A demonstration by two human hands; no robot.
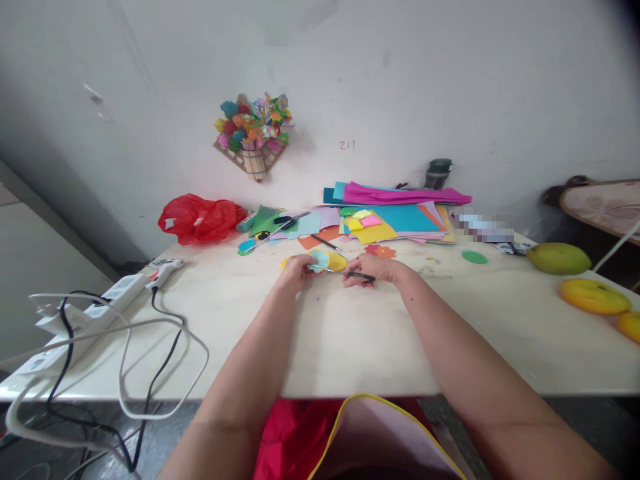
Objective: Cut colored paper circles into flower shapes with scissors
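Observation:
Near the middle of the table, my left hand (299, 272) pinches a light blue paper piece (319, 259) with a scalloped edge. My right hand (367, 270) is closed on black-handled scissors (361, 276), whose blades point left and reach the lower edge of the blue paper. Yellow paper (336, 261) lies behind the blue piece, on both sides of it. Just beyond my right hand rest red and orange flower-shaped papers (384, 251). A dark pen (325, 242) lies on orange paper farther back.
Coloured sheets (410, 220) are piled at the back, with another pair of scissors (283, 225) left of them. A red plastic bag (200, 219) sits back left. Power strips (95, 313) and cables occupy the left; mangoes (595, 295) lie at right.

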